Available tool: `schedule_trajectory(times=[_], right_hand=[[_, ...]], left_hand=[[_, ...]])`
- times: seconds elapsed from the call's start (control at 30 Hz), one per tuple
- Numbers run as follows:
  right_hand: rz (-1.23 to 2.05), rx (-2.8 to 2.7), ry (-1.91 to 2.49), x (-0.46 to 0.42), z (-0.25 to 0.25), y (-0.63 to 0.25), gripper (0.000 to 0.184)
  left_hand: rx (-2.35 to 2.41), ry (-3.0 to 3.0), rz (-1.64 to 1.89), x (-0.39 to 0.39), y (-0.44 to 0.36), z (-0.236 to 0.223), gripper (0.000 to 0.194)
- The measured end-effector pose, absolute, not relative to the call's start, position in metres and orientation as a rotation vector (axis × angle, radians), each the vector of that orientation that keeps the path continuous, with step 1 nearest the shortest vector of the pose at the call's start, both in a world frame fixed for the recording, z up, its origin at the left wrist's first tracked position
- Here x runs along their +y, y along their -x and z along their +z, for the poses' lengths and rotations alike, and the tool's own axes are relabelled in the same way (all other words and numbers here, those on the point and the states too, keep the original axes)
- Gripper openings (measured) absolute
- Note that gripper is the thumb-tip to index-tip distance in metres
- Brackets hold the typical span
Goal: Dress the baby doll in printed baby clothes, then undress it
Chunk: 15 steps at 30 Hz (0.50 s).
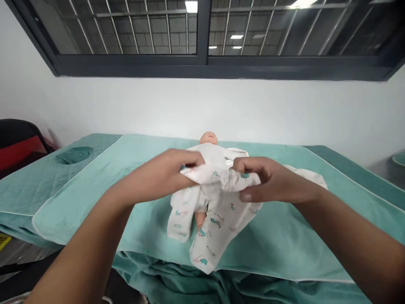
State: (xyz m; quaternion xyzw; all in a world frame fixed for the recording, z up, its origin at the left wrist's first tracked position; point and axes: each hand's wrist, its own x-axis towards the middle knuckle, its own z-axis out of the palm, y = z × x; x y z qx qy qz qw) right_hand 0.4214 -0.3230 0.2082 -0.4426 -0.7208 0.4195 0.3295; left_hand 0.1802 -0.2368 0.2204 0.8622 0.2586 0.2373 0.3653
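Note:
A pair of white baby pants (221,215) with small green and pink prints hangs between my hands, its two legs dangling toward me. My left hand (177,171) grips the waistband from the left, fingers partly hidden inside it. My right hand (264,177) pinches the same waistband on the right, thumb in front. Behind the pants a baby doll (209,138) lies on its back in a white top (212,154), head toward the wall. One bare leg of the doll (200,220) shows between the pant legs.
A green padded bed (142,147) with a face hole (74,155) at its left end stands against a white wall under a barred window. White cloth (308,175) lies right of the doll. Bunched green fabric (177,280) hangs at the front edge. A black-and-red object (22,145) is at far left.

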Motion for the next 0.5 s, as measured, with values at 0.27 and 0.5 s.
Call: schedule_trajectory(times=[0.27,0.5], right_hand=[[1.229,-1.748,1.04,-0.3,0.184,-0.397,0.025],[1.165,-1.51,1.064,-0.252,0.139,-0.374,0.03]], left_hand=[[0.967,-1.697,1.126,-0.249,-0.202,0.134,0.056],[0.847,-1.264,0.743,-0.288,-0.205,0.081,0.048]])
